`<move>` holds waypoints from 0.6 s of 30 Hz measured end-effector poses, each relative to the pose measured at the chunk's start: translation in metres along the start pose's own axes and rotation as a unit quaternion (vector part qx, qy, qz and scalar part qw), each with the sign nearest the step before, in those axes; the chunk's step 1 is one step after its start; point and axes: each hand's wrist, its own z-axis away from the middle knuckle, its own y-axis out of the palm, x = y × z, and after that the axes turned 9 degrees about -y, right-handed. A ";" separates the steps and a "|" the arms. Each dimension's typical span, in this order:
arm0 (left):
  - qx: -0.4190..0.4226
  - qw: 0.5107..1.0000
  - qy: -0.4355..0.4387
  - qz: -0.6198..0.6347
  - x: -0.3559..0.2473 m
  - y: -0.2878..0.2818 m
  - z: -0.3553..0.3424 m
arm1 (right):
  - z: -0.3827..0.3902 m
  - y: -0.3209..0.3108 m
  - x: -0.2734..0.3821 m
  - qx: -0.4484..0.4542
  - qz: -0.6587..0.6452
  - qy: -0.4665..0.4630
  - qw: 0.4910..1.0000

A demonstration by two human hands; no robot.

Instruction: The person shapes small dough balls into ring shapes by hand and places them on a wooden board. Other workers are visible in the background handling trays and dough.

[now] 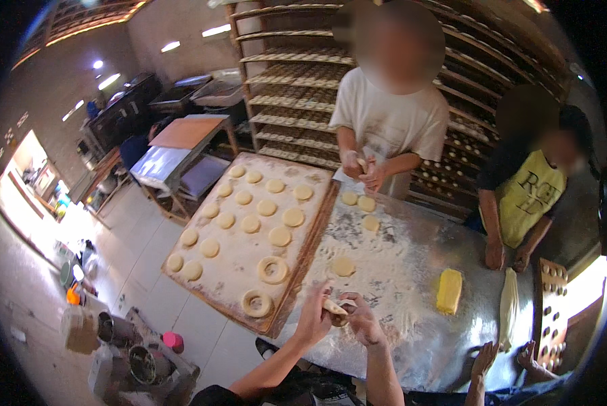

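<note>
Over the near edge of a floured metal table (422, 237), my left hand (315, 318) and my right hand (363, 321) are closed on one small piece of pale dough (334, 308). Fingers from both sides cover part of it, so its full shape is hidden. Just beyond my hands a flat dough round (343, 265) lies on the flour. On my left, a floured wooden board (239, 284) carries several flat dough rounds (250, 224) in rows. Two dough rings, a nearer one (247, 306) and a farther one (262, 271), sit at its near right corner.
Across the table a person (391, 111) works dough in both hands. At right stands another person in a yellow top (535, 196). A further person's hands (483, 358) flank a long dough strip (510, 308). A yellow block (449, 291) rests on the table. Loaded racks (293, 98) stand behind.
</note>
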 end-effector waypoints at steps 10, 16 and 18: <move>-0.053 0.978 -0.110 0.167 0.015 -0.032 0.021 | -0.021 0.052 -0.038 0.049 0.037 -0.084 0.995; -0.120 0.983 -0.037 0.131 0.018 -0.070 0.019 | -0.040 0.088 -0.064 0.058 0.001 -0.094 0.994; -0.084 0.995 -0.037 0.035 0.024 -0.086 0.019 | -0.050 0.096 -0.079 -0.014 0.163 -0.080 0.983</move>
